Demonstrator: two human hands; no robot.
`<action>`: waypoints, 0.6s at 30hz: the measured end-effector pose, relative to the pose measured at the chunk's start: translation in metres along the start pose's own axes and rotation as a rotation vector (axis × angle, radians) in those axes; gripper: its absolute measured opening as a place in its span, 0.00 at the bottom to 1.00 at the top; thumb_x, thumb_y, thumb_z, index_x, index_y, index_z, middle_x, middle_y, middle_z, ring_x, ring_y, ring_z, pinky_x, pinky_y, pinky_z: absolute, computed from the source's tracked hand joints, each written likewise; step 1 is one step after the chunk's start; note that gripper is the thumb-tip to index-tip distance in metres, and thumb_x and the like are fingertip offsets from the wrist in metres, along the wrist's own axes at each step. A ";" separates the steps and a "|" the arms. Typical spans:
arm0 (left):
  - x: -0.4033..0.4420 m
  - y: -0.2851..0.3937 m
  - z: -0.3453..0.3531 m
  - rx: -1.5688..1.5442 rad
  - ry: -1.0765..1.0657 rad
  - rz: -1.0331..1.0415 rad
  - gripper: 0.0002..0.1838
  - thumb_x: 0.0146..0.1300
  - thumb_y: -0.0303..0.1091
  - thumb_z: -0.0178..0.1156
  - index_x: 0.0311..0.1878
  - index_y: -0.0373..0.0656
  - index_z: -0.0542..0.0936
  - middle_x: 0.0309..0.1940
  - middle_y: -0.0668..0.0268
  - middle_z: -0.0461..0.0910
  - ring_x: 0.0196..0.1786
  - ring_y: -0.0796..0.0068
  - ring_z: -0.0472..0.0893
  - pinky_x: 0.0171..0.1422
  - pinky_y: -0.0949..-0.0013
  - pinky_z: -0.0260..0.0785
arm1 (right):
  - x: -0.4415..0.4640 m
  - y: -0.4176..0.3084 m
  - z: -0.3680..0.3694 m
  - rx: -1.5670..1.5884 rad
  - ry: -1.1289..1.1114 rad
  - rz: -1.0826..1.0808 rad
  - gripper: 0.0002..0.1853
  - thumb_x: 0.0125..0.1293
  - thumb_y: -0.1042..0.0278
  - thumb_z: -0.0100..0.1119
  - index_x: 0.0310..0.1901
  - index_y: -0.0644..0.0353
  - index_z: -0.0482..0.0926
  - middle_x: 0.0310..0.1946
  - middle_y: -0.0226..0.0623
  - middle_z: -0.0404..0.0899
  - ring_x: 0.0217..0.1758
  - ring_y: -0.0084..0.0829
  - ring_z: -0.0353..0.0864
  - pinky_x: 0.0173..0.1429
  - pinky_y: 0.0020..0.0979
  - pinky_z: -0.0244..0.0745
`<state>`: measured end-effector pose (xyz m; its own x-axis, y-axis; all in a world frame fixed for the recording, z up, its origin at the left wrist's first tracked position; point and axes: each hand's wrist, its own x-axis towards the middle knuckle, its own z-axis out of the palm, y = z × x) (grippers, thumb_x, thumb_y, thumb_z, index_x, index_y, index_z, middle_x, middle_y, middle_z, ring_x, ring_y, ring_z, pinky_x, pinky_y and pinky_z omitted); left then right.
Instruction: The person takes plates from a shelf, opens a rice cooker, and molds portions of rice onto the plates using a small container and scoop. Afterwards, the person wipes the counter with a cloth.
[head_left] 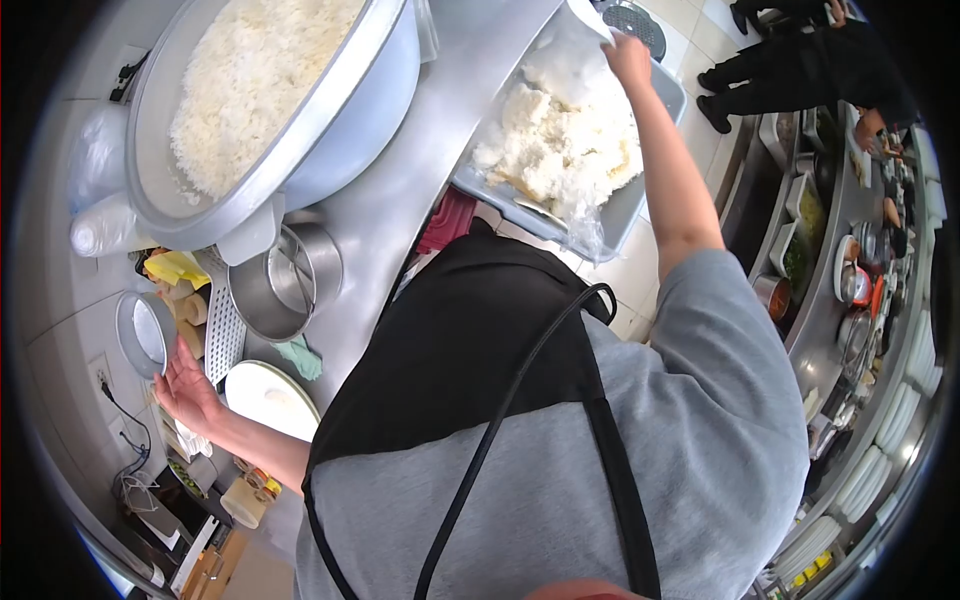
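Observation:
On the left, my left hand has its fingertips at the rim of a small round bowl with something white inside. The bowl is tilted toward the camera. At the top, my right hand is closed on a white, smooth-edged thing whose kind I cannot make out. Below that hand is a grey-blue tub lined with clear plastic. A lumpy heap of white rice lies in the plastic.
A large tub of rice stands on the steel counter. Near it are a metal pot, a white perforated basket, plates and a green cloth. A person in black stands by food trays on the right.

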<state>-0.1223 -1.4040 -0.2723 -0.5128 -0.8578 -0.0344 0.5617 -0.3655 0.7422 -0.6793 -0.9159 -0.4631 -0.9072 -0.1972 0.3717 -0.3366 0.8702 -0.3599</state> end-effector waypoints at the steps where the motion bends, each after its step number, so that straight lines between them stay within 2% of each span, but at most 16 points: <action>1: 0.001 0.000 0.000 0.002 0.001 -0.006 0.24 0.56 0.25 0.50 0.54 0.23 0.58 0.55 0.44 0.61 0.61 0.51 0.59 0.66 0.49 0.50 | -0.027 0.000 -0.006 0.052 -0.048 0.082 0.17 0.48 0.55 0.59 0.37 0.56 0.78 0.26 0.49 0.76 0.35 0.47 0.76 0.37 0.38 0.69; 2: 0.001 0.002 -0.001 0.005 0.011 0.001 0.24 0.56 0.25 0.50 0.54 0.23 0.59 0.54 0.44 0.61 0.60 0.51 0.59 0.66 0.49 0.50 | -0.056 0.000 -0.012 0.106 -0.094 0.164 0.18 0.48 0.54 0.60 0.36 0.58 0.77 0.25 0.51 0.75 0.32 0.47 0.76 0.36 0.38 0.69; 4: 0.005 0.007 -0.005 0.010 0.017 0.005 0.24 0.56 0.25 0.50 0.54 0.23 0.59 0.54 0.45 0.62 0.60 0.51 0.59 0.66 0.49 0.50 | -0.127 -0.005 -0.023 0.076 -0.305 0.324 0.26 0.43 0.46 0.64 0.27 0.67 0.72 0.18 0.52 0.72 0.25 0.45 0.75 0.31 0.38 0.67; 6: 0.011 0.010 -0.013 -0.004 0.049 0.014 0.24 0.55 0.25 0.51 0.54 0.24 0.59 0.54 0.45 0.61 0.61 0.51 0.58 0.66 0.49 0.50 | -0.207 -0.005 -0.020 0.051 -0.479 0.392 0.31 0.41 0.42 0.65 0.35 0.63 0.71 0.25 0.50 0.75 0.33 0.45 0.76 0.38 0.38 0.70; 8: 0.017 0.009 -0.009 0.009 0.031 0.023 0.25 0.55 0.25 0.51 0.54 0.23 0.57 0.55 0.45 0.60 0.61 0.50 0.58 0.66 0.49 0.50 | -0.270 -0.004 -0.013 -0.003 -0.682 0.346 0.25 0.45 0.52 0.64 0.40 0.60 0.71 0.29 0.51 0.76 0.36 0.46 0.76 0.42 0.38 0.70; 9: 0.022 0.009 -0.008 -0.007 0.039 0.008 0.26 0.55 0.25 0.51 0.54 0.22 0.56 0.56 0.44 0.59 0.61 0.50 0.57 0.66 0.49 0.50 | -0.280 0.002 -0.007 -0.005 -0.679 0.355 0.25 0.45 0.52 0.64 0.40 0.60 0.71 0.29 0.51 0.76 0.36 0.46 0.76 0.42 0.38 0.70; 11: 0.028 0.009 0.000 -0.022 0.041 -0.013 0.26 0.55 0.24 0.51 0.54 0.22 0.55 0.56 0.43 0.58 0.62 0.50 0.56 0.66 0.49 0.50 | -0.286 0.013 -0.003 -0.054 -0.739 0.431 0.17 0.46 0.64 0.59 0.39 0.58 0.73 0.31 0.51 0.76 0.37 0.46 0.76 0.43 0.39 0.70; 12: 0.030 0.009 0.007 -0.027 0.040 -0.012 0.27 0.54 0.24 0.51 0.54 0.22 0.54 0.57 0.43 0.56 0.62 0.49 0.55 0.67 0.49 0.48 | -0.271 0.025 -0.002 -0.027 -0.628 0.455 0.13 0.44 0.74 0.52 0.35 0.55 0.75 0.34 0.49 0.76 0.40 0.45 0.76 0.45 0.40 0.70; 13: 0.032 0.009 0.012 -0.031 0.039 -0.011 0.27 0.54 0.23 0.51 0.54 0.22 0.53 0.57 0.42 0.55 0.63 0.49 0.54 0.67 0.49 0.47 | -0.242 0.027 -0.019 -0.030 -0.576 0.442 0.11 0.43 0.73 0.54 0.33 0.57 0.77 0.31 0.49 0.76 0.38 0.45 0.76 0.42 0.41 0.70; 14: 0.035 0.010 0.013 -0.027 0.032 -0.021 0.27 0.54 0.23 0.51 0.54 0.22 0.53 0.57 0.42 0.55 0.63 0.49 0.54 0.67 0.49 0.47 | -0.211 0.026 -0.035 -0.042 -0.432 0.452 0.11 0.44 0.72 0.54 0.33 0.58 0.77 0.28 0.48 0.76 0.34 0.47 0.75 0.39 0.42 0.70; 15: 0.038 0.012 0.013 -0.041 -0.005 -0.027 0.28 0.53 0.23 0.51 0.54 0.22 0.52 0.58 0.42 0.54 0.63 0.49 0.53 0.67 0.49 0.46 | -0.185 0.040 -0.040 -0.053 -0.221 0.339 0.09 0.45 0.71 0.55 0.31 0.59 0.76 0.25 0.48 0.75 0.31 0.48 0.75 0.36 0.43 0.69; 16: 0.040 0.012 0.015 -0.059 -0.042 -0.032 0.29 0.53 0.22 0.51 0.55 0.22 0.51 0.58 0.42 0.52 0.64 0.49 0.52 0.68 0.48 0.44 | -0.152 0.037 -0.060 -0.055 -0.258 0.401 0.09 0.46 0.70 0.55 0.32 0.59 0.76 0.26 0.49 0.75 0.32 0.48 0.75 0.37 0.42 0.69; 18: 0.039 0.009 0.023 -0.078 -0.048 -0.031 0.29 0.52 0.22 0.52 0.55 0.23 0.50 0.59 0.43 0.52 0.64 0.49 0.50 0.68 0.48 0.42 | -0.100 0.038 -0.076 -0.074 -0.152 0.383 0.13 0.46 0.69 0.54 0.37 0.56 0.77 0.32 0.49 0.76 0.37 0.48 0.75 0.40 0.41 0.70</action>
<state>-0.1521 -1.4322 -0.2519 -0.5604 -0.8279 -0.0228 0.5929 -0.4202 0.6870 -0.5823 -0.8283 -0.4487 -0.9921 0.0875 0.0900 0.0467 0.9227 -0.3826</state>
